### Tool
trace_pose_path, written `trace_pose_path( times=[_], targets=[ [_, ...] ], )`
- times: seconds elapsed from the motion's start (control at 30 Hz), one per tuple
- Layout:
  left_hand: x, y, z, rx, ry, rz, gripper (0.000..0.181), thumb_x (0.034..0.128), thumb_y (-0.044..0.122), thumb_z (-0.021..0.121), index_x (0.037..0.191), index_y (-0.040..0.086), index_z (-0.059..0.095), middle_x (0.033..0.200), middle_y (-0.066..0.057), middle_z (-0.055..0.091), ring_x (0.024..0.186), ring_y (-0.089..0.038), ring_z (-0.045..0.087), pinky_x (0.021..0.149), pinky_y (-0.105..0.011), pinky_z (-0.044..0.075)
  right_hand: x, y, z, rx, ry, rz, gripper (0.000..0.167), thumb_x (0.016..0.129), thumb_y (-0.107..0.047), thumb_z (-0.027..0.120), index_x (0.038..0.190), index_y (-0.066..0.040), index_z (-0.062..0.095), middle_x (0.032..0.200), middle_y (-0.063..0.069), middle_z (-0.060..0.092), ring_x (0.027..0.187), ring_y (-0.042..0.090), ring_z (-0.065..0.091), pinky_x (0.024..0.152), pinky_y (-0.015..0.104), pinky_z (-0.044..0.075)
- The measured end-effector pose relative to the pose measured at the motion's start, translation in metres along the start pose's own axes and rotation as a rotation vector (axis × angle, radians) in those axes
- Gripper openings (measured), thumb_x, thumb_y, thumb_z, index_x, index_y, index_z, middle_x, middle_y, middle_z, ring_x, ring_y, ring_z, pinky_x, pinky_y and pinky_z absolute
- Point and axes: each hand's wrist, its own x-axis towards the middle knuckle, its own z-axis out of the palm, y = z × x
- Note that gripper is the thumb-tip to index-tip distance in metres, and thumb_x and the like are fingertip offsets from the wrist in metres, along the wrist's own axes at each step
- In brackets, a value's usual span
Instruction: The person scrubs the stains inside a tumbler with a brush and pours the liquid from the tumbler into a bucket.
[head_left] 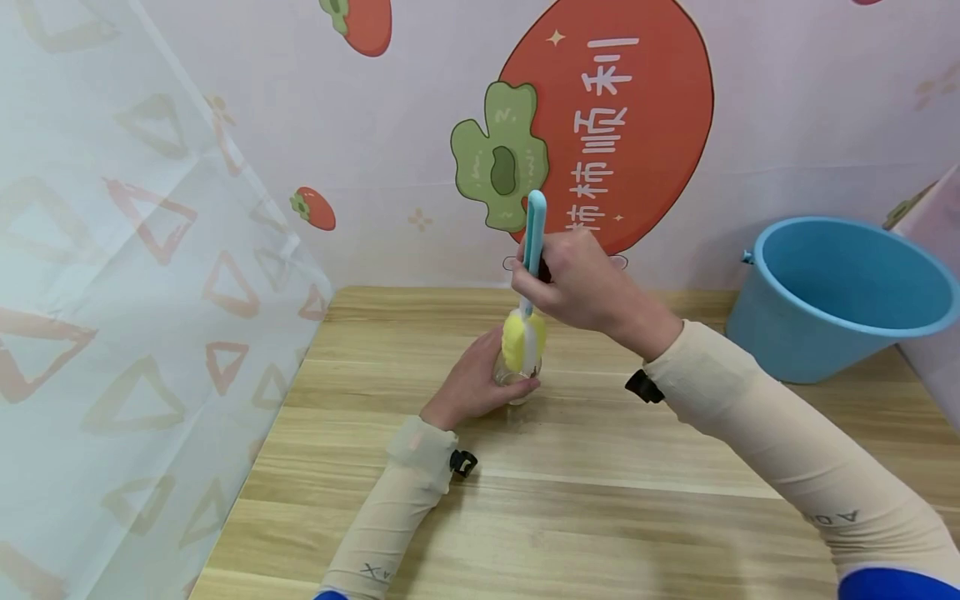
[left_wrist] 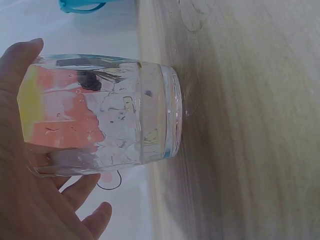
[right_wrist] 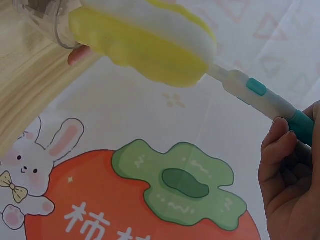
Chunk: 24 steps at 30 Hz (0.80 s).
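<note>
My left hand (head_left: 474, 379) grips a clear glass cup (left_wrist: 120, 110) round its side, the thumb on the near side in the head view. The cup is upright at the wooden table, with water drops on its wall. My right hand (head_left: 588, 279) holds a sponge cup brush (head_left: 536, 221) by its teal and white handle. The brush's yellow and white sponge head (right_wrist: 145, 45) points down at the cup's mouth; its lower end sits at or just inside the rim, and most of the sponge shows above it.
A light blue bucket (head_left: 795, 325) stands to the right on the wooden table (head_left: 600, 500). Behind the table hangs a printed backdrop (head_left: 420, 150) with a big red persimmon. A white patterned sheet (head_left: 150, 292) runs along the left side.
</note>
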Motion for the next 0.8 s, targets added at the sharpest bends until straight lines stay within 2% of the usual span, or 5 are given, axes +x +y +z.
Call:
trace_pose_path(
  times=[0.23, 0.37, 0.5, 0.63, 0.8],
  targets=[
    [0.000, -0.003, 0.002, -0.043, -0.008, -0.029, 0.058, 0.0883, 0.041, 0.085, 0.135, 0.028, 0.053, 0.110, 0.009, 0.062, 0.098, -0.009, 0.059, 0.091, -0.036, 0.052, -0.004, 0.001, 0.009, -0.025, -0.022, 0.009, 0.018, 0.099, -0.012, 0.060, 0.084, -0.005, 0.068, 0.055, -0.004, 0.042, 0.048, 0.007, 0.035, 0.048, 0.027, 0.031],
    [0.000, -0.002, 0.002, -0.072, -0.017, -0.056, 0.057, 0.0878, 0.037, 0.087, 0.134, 0.029, 0.053, 0.108, 0.009, 0.062, 0.097, -0.011, 0.058, 0.088, -0.037, 0.052, -0.007, 0.003, 0.016, -0.014, -0.041, -0.003, 0.019, 0.099, -0.011, 0.058, 0.081, -0.008, 0.063, 0.056, -0.005, 0.040, 0.048, 0.006, 0.035, 0.049, 0.026, 0.032],
    [0.000, -0.003, 0.002, -0.108, -0.018, -0.057, 0.054, 0.0870, 0.032, 0.088, 0.129, 0.028, 0.054, 0.104, 0.009, 0.061, 0.092, -0.010, 0.059, 0.084, -0.035, 0.053, -0.010, 0.006, 0.024, 0.006, -0.049, -0.019, 0.015, 0.098, -0.009, 0.059, 0.083, -0.006, 0.062, 0.060, -0.003, 0.046, 0.048, 0.007, 0.038, 0.049, 0.025, 0.036],
    [0.002, -0.005, 0.003, -0.140, -0.009, -0.024, 0.049, 0.0856, 0.028, 0.090, 0.122, 0.029, 0.057, 0.100, 0.010, 0.062, 0.087, -0.009, 0.060, 0.083, -0.033, 0.054, -0.012, 0.007, 0.031, -0.004, -0.054, -0.036, 0.014, 0.097, -0.009, 0.059, 0.084, -0.005, 0.064, 0.064, -0.001, 0.052, 0.052, 0.008, 0.043, 0.050, 0.026, 0.038],
    [0.001, -0.005, 0.002, -0.210, -0.027, -0.016, 0.045, 0.0859, 0.031, 0.089, 0.119, 0.029, 0.059, 0.099, 0.008, 0.064, 0.085, -0.011, 0.062, 0.083, -0.033, 0.054, -0.015, 0.009, 0.035, -0.001, -0.081, -0.061, 0.012, 0.097, -0.008, 0.059, 0.088, -0.005, 0.066, 0.073, 0.002, 0.060, 0.065, 0.013, 0.052, 0.061, 0.029, 0.048]
  ],
)
